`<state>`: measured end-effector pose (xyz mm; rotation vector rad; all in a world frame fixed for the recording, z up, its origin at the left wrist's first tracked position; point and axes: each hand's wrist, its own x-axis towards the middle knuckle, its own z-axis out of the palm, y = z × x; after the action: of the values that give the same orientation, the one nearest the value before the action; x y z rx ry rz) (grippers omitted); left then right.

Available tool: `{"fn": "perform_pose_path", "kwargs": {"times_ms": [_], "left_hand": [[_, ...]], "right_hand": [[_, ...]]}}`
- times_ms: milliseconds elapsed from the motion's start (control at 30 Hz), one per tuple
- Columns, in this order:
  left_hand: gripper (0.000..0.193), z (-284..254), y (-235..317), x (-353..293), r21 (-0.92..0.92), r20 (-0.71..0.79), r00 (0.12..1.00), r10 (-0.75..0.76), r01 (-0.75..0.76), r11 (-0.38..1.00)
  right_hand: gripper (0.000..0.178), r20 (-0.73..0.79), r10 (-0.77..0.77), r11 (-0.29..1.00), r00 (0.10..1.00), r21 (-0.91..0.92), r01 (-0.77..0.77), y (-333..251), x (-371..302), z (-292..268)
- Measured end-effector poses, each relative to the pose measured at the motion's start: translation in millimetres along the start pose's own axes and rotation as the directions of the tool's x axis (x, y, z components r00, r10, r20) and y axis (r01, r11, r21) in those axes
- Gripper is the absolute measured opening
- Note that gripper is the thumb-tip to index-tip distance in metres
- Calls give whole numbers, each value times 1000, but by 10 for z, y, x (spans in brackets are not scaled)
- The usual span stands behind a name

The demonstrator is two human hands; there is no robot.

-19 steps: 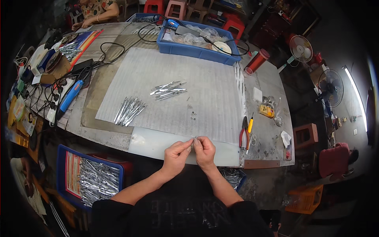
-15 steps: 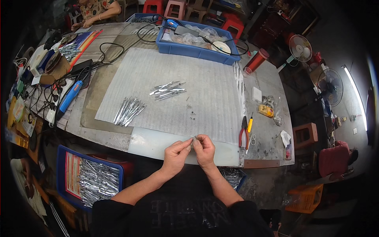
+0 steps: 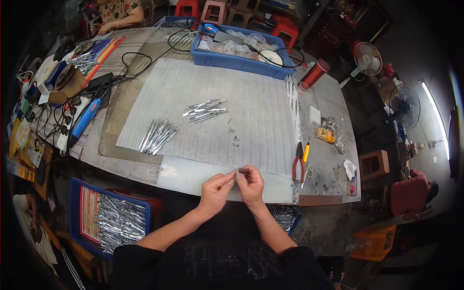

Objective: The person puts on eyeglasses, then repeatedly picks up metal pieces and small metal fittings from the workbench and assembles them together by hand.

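My left hand [image 3: 214,191] and my right hand [image 3: 250,185] meet fingertip to fingertip over the pale plastic sheet [image 3: 181,176] at the table's near edge. Both are closed in a pinch; whatever sits between the fingers is too small and covered to name. Beyond them, on a white foam mat [image 3: 193,140], lie a pile of slim silvery metal pieces [image 3: 158,137] and a looser pile of similar pieces [image 3: 207,111]. A few tiny dark rings [image 3: 236,141] rest on the mat ahead of my right hand.
Right of the mat lie red-handled pliers [image 3: 298,162], a yellow-handled tool [image 3: 306,152] and small scissors [image 3: 310,171]. A blue crate [image 3: 241,62] stands at the back. Low on the left, a blue bin [image 3: 75,212] holds many metal pieces. Cables and a blue tool [image 3: 87,117] occupy the left side.
My hands stay pinched together in nearly the same place, with only a slight shift of the fingers. The person at the far left has moved a hand a little.
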<state>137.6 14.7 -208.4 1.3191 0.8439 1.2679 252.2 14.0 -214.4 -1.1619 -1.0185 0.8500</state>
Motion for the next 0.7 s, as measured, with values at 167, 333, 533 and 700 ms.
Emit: {"fn": "perform_pose_path", "kwargs": {"times_ms": [167, 333, 533, 700], "left_hand": [[24, -8, 32, -13, -23, -8, 994, -112, 112, 993], [23, -4, 40, -21, -23, -8, 995, -102, 102, 995], [23, -3, 26, -29, -60, -11, 987, -161, 160, 985], [23, -9, -22, -49, 7, -33, 996, -78, 78, 997]], "right_hand": [[13, 66, -51, 982, 997, -180, 62, 40, 3, -56], [13, 103, -132, 936, 986, -313, 158, -16, -1, -62], [12, 48, -197, 930, 979, -308, 202, -2, -6, -17], [11, 124, -270, 848, 955, -440, 296, -42, -8, -6]]}}
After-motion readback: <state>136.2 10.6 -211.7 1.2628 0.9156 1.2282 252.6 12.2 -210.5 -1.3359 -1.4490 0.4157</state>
